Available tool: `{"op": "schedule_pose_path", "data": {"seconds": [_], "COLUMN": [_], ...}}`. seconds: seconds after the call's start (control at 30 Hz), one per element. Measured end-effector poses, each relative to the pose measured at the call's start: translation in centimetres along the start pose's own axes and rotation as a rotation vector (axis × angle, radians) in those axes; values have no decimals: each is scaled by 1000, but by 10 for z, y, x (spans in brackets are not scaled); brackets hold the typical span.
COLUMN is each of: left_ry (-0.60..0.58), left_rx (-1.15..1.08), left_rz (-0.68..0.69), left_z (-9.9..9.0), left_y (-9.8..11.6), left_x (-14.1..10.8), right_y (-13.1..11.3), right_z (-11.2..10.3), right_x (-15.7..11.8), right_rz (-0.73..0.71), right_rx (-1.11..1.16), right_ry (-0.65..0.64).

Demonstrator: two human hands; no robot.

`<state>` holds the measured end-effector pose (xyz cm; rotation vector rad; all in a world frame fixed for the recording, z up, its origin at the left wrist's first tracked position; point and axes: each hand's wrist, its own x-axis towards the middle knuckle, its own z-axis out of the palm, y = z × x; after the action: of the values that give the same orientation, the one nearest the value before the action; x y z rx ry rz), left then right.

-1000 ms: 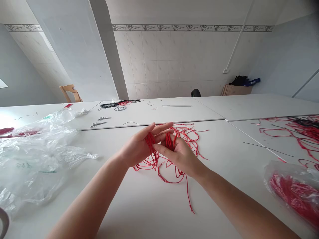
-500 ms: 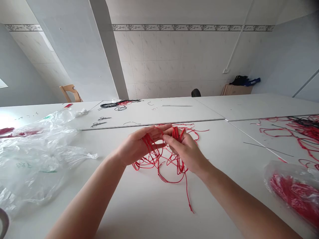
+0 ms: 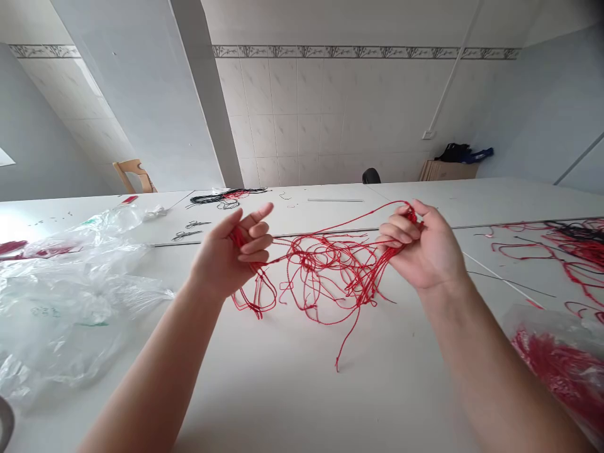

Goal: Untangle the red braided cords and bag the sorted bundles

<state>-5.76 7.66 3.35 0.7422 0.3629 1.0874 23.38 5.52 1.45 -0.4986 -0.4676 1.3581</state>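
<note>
A tangle of thin red cords (image 3: 325, 261) lies and hangs over the white table between my hands. My left hand (image 3: 231, 255) is closed around a bunch of the cords, its index finger partly stretched out; a few loops dangle below it. On the other side my right hand (image 3: 425, 242) grips a thicker bundle, with strands coming out over the thumb and beneath the fingers. Several strands run across from one hand to the other, one of them arching high. A loose end with a knot hangs toward the near side.
Clear plastic bags (image 3: 85, 308) cover the left side. Two pairs of scissors (image 3: 186, 234) and black cords (image 3: 221, 196) lie farther back, near a ruler (image 3: 335, 200). At right are a bag of red cords (image 3: 561, 371) and a red and black pile (image 3: 585, 242).
My hands have moved apart from being close together, the right one going far to the right and up. The red cords between them are now spread out and partly stretched.
</note>
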Motion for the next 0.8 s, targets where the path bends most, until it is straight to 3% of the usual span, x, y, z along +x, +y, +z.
{"op": "schedule_pose_path", "data": {"seconds": [0.13, 0.27, 0.37, 0.57, 0.67, 0.8], "left_ry": [96, 77, 49, -10, 20, 55], "left_rx": [-95, -122, -153, -248, -238, -153], "left_rz": [107, 93, 101, 289, 243, 68], "left_z": [-2, 2, 4, -6, -6, -1], "left_y": [18, 32, 43, 71, 64, 24], "left_x": [-7, -17, -27, -44, -38, -12], "right_y": [-20, -27, -29, -42, -37, -9], "right_z": [-11, -24, -38, -60, -47, -14], "right_x": [9, 21, 31, 36, 30, 13], "right_rz": [-56, -84, -158, -331, -316, -72], "right_rx": [45, 83, -56, -455, -422, -143], "right_ry": [65, 105, 91, -37, -78, -138]}}
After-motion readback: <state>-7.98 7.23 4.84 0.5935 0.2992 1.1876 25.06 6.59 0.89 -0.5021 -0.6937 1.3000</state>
